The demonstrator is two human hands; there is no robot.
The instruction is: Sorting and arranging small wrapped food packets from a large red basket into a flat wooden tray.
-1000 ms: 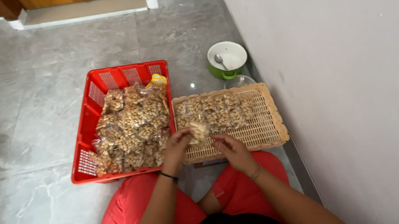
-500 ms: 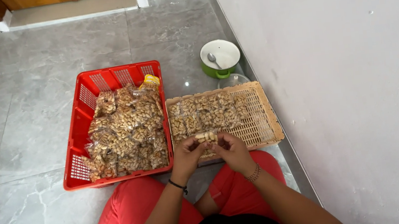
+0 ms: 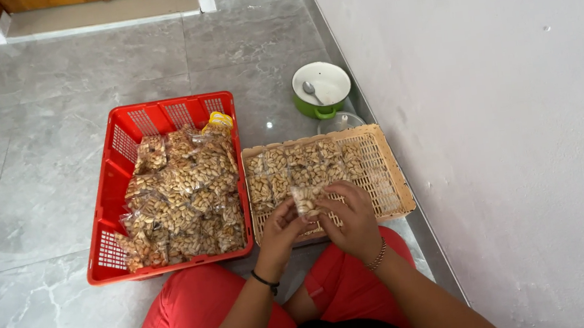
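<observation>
Nut packet (image 3: 306,200) apparently pinched between hands

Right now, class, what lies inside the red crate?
The red crate is heaped with clear packets of nuts, with a yellow packet at its far corner. Its floor and any lower layers are covered by the heap.

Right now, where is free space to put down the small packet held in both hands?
The woven tan tray is bare along its right side, near the wall. The red plastic crate is piled full, bare only along its left edge. Grey floor left of it is open.
</observation>
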